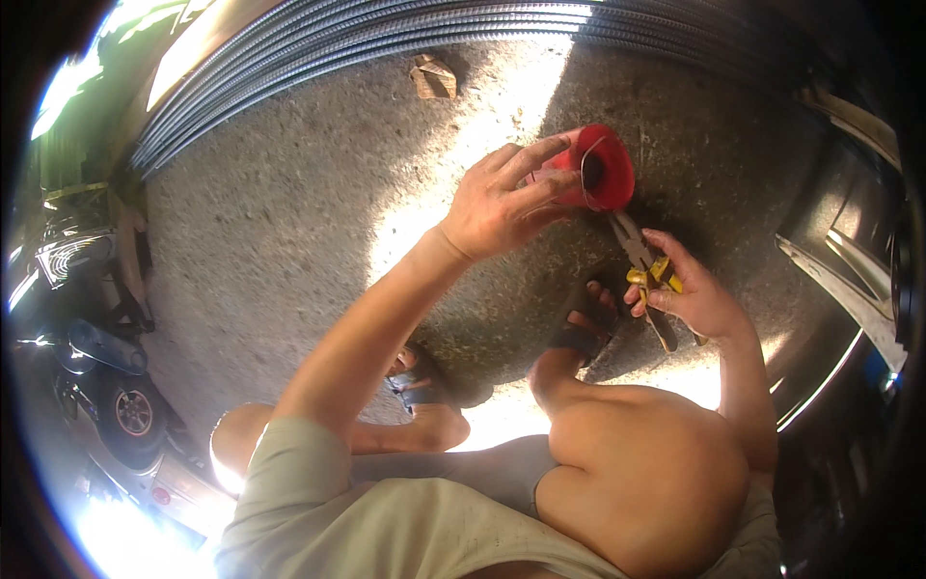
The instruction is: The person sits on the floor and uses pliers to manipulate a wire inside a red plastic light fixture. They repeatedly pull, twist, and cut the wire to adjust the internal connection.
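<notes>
My left hand is closed around a red, hollow, cup-like plastic piece with a flared rim, held above the concrete floor. The wide mouth faces right, and its inside is dark. A thin pale wire curves across the opening; where its ends go cannot be made out. In my right hand is a pair of pliers with yellow and dark handles. Their jaws point up and left, just below the red rim. Whether the jaws touch it cannot be told.
A bundle of ribbed steel bars runs along the far side. A crumpled brown scrap lies on the concrete floor. Metal panels stand at the right. A wheeled machine is at the left. My sandalled feet are below my hands.
</notes>
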The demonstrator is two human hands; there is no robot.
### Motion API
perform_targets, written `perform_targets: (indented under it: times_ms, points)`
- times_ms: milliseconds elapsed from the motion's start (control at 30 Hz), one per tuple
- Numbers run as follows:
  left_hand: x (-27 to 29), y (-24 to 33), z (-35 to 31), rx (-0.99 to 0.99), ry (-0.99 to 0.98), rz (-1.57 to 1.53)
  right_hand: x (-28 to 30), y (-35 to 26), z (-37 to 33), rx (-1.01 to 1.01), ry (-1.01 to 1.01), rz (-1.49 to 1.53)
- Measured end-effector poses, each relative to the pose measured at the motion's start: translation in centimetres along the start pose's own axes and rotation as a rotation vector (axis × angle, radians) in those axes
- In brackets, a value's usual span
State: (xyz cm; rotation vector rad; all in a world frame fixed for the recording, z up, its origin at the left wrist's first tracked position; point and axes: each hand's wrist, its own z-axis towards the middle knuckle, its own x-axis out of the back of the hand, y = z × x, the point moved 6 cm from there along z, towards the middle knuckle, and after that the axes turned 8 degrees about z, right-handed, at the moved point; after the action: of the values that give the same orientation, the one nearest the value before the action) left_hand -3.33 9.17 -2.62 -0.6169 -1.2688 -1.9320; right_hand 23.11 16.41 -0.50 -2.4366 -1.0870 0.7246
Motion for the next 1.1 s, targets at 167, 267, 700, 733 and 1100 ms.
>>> perform_targets:
  times_ms: [167, 267, 700, 733, 1100]
  points:
    - [-0.1, -0.3, -0.1, 0.022, 0.043, -0.028, -0.2, 0.0, 0.5, 0.025, 0.027, -0.083]
    - [-0.1, -0.6, -0.6, 0.014, 0.024, -0.042, -0.5, 0.0, 0.4, 0.030, -0.036, -0.153]
    - [-0.9, 1.2, -2.0, -0.028, 0.006, -0.131, 8.4, -0.7, 3.8, 0.391, 0.637, -0.873]
    - [-1.0, 1.7, -2.1, -0.022, 0.017, -0.113, 7.1, -2.5, 3.6, 0.504, 0.707, -0.914]
    - [-3.3, 3.1, -3.8, 0.007, 0.094, 0.133, -7.4, -5.2, 5.0, 0.353, 0.236, -0.129]
